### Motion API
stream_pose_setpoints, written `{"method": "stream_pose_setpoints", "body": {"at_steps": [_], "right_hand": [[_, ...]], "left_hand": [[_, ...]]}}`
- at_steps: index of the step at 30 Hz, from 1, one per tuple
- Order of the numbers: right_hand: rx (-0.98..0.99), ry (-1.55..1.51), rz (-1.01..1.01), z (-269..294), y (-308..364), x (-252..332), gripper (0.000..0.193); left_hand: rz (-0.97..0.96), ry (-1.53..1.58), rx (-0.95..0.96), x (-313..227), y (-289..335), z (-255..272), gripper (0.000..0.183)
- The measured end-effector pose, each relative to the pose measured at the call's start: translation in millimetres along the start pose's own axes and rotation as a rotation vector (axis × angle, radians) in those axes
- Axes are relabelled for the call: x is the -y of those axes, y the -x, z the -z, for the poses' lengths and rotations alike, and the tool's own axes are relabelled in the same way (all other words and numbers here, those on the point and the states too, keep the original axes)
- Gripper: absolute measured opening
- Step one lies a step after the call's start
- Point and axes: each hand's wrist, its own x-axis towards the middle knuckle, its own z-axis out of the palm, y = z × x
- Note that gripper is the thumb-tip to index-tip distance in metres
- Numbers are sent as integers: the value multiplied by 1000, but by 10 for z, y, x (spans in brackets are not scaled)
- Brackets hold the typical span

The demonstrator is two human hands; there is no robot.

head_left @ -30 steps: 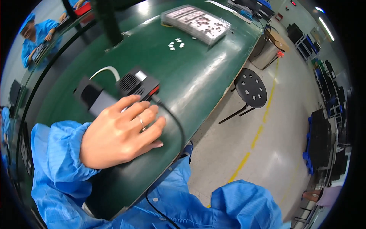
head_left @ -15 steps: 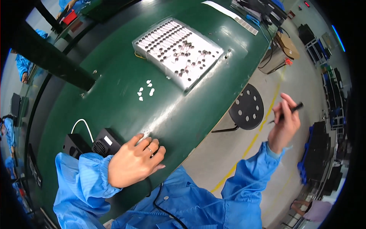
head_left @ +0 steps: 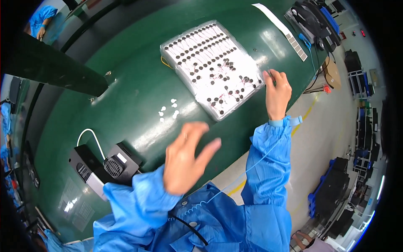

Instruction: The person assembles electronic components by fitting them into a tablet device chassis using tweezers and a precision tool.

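Observation:
My left hand (head_left: 184, 157) is held above the green table with its thumb and fingers apart, holding nothing, slightly blurred. At the right corner of a clear, shallow tray (head_left: 194, 94), my right hand (head_left: 278, 94) has its fingers pinched together. A dark sliver shows between those fingers, too small to name. On the tray's white surface lie many small round black parts (head_left: 221, 112) with thin wires, in neat rows at the far side and in loose clusters nearer me. Several small white tabs (head_left: 175, 114) lie on the table left of the tray.
A black device with a round grille (head_left: 114, 166) and a white cable stands at the left. A dark post (head_left: 79, 80) rises at the back left. A white label strip (head_left: 289, 38) and black equipment (head_left: 312, 23) lie at the far right. The table edge runs along my right.
My right hand has moved from beyond the table edge to the tray's right corner. The black pen-like tool it held no longer shows clearly. My left hand has lifted off the table and opened.

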Motion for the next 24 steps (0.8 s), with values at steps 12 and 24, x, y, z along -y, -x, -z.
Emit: {"method": "stream_pose_setpoints", "body": {"at_steps": [12, 24], "right_hand": [[227, -116, -188, -34, -172, 21, 19], [166, -97, -200, 87, -219, 71, 20]], "left_hand": [[453, 495, -291, 352, -387, -492, 51], [586, 676, -285, 304, -432, -491, 31]]}}
